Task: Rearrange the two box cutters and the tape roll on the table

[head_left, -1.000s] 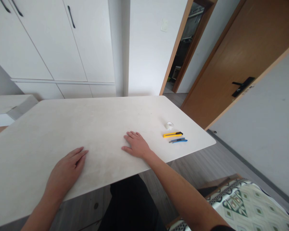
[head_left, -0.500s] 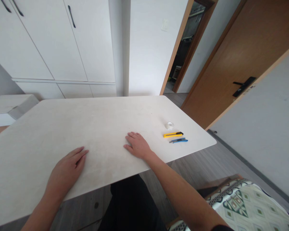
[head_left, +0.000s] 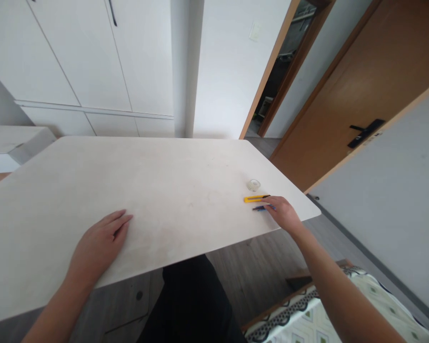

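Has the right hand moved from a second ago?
Yes. The right hand went rightward across the pale table, now reaching the yellow utility knife and blue utility knife.

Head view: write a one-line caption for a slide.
Right hand reaches the blue cutter beside the yellow cutter and tape roll; left hand flat on the white table.
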The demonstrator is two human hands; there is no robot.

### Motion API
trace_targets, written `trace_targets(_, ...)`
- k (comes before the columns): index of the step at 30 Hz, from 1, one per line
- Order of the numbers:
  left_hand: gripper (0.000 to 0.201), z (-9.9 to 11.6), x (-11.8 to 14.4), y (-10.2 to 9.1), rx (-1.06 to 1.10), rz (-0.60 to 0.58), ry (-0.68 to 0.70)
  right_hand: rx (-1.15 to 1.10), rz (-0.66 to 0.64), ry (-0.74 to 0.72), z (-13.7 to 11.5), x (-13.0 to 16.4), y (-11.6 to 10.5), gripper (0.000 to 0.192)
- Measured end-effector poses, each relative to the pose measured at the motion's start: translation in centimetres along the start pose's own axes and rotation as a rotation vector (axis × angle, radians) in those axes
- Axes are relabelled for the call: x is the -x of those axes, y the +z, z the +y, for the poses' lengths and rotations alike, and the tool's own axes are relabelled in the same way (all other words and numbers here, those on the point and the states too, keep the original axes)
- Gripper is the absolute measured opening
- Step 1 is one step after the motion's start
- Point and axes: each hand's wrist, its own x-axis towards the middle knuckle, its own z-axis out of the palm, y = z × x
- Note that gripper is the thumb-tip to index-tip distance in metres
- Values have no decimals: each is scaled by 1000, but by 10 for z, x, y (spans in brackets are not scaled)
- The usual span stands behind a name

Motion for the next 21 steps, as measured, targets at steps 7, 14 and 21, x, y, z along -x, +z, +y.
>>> trace_targets(7,51,-7,-1,3,1,-45,4,50,-230,-43,14,-5,-7,24)
trace_targets(14,52,-5,-2,2,-31,-62,-18,34,-372,74,2,-6,-17,14)
trace_targets(21,48,-8,0,4,-28,-56,-11,-110,-176,59,8,1,-8,30)
